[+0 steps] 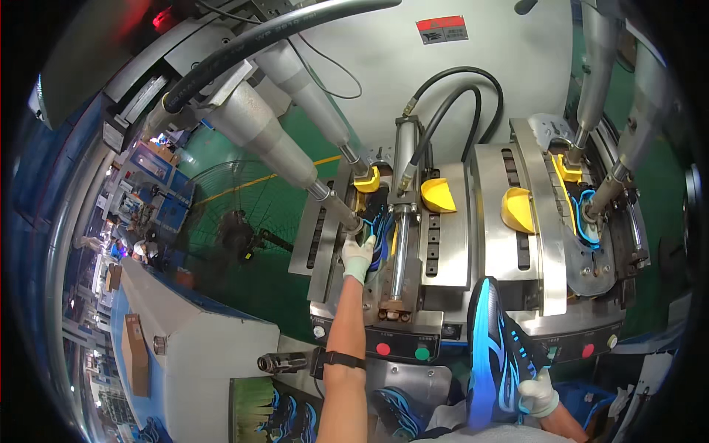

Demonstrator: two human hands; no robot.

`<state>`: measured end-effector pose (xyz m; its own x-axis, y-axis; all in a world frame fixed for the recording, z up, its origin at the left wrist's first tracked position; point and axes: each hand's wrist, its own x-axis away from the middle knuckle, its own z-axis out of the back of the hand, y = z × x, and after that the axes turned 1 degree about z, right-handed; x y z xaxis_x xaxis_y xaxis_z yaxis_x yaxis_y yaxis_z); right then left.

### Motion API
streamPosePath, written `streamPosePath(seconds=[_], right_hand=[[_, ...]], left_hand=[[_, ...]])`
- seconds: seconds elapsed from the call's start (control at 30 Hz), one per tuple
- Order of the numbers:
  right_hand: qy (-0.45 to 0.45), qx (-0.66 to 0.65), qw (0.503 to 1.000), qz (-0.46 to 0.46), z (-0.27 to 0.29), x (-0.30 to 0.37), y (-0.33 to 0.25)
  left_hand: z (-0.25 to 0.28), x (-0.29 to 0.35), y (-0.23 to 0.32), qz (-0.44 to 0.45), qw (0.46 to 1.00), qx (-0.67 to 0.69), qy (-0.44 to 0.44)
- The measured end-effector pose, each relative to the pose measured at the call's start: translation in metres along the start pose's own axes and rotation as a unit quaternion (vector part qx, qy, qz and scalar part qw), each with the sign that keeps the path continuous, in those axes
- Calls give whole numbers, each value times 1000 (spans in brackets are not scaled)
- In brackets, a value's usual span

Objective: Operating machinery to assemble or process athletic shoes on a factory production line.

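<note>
My left hand [357,258], in a white glove, reaches into the left station of a metal press. Its fingers close on a black and blue sneaker [380,235] lying under the press rods, and its fingertips are partly hidden by a rod. My right hand [538,395], gloved too, grips another black sneaker [493,354] with a bright blue sole edge, held toe up in front of the machine. A third sneaker with blue trim [588,218] sits clamped under rods in the right station.
Yellow curved pads [439,196] stand on the steel plates. Red and green buttons [422,354] line the front panel. Thick black hoses [258,48] arch overhead. More sneakers [292,413] lie in a tray at lower left. A floor fan [240,214] stands beyond the press.
</note>
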<state>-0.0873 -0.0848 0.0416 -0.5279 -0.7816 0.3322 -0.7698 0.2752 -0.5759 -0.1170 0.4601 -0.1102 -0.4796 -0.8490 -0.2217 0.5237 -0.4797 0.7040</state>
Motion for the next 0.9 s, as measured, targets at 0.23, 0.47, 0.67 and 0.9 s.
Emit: streamPosePath(seconds=[0.23, 0.47, 0.67, 0.9], right_hand=[[-13, 47, 999, 12, -41, -16, -7], [-31, 73, 997, 3, -77, -55, 12], [-171, 143, 972, -80, -174, -224, 60], [79, 370, 923, 71, -119, -509, 118]], left_hand=[[50, -16, -1, 72, 989, 126, 15], [164, 121, 67, 70, 933, 352, 27], [265, 304, 63, 120, 921, 340, 148], [256, 496, 12, 325, 895, 251, 173]])
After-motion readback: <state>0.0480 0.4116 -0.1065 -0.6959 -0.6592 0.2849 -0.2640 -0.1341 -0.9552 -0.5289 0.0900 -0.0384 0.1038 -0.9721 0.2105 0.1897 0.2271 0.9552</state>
